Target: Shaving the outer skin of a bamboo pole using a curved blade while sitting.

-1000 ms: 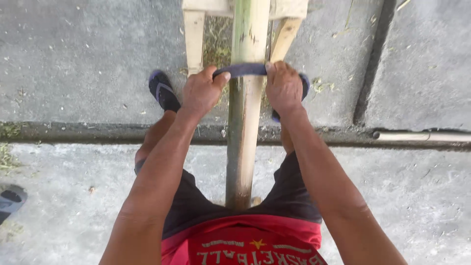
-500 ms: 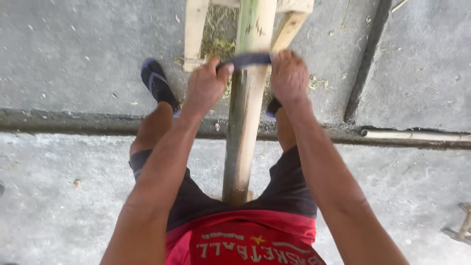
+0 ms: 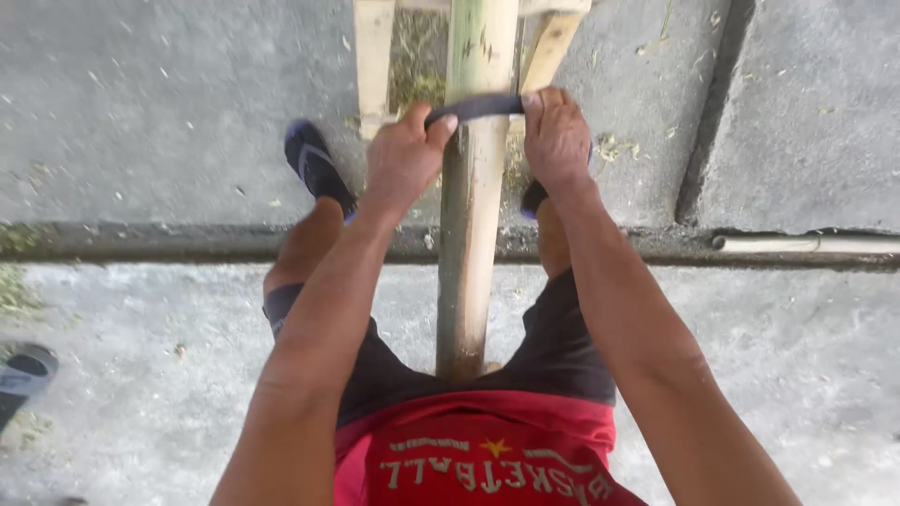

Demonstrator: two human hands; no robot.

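The left hand [image 3: 401,159] and right hand [image 3: 555,139] each clenched one end of a dark curved blade [image 3: 476,106] laid across the bamboo pole [image 3: 469,225]; the pole ran out from between the person's legs onto a wooden frame [image 3: 373,66]; green shavings [image 3: 417,56] lay beneath, yet most of the near length looked unscraped.

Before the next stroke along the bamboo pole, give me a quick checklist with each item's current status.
1. Left hand gripping one end of the dark curved blade: ok.
2. Right hand gripping the other end: ok.
3. Blade lying across the green bamboo pole: ok.
4. Pole running between the legs, resting on the pale wooden frame: ok.
5. Feet in dark sandals planted either side of the pole: left ok, right mostly hidden, cannot tell.
6. Blade edge condition: cannot tell.
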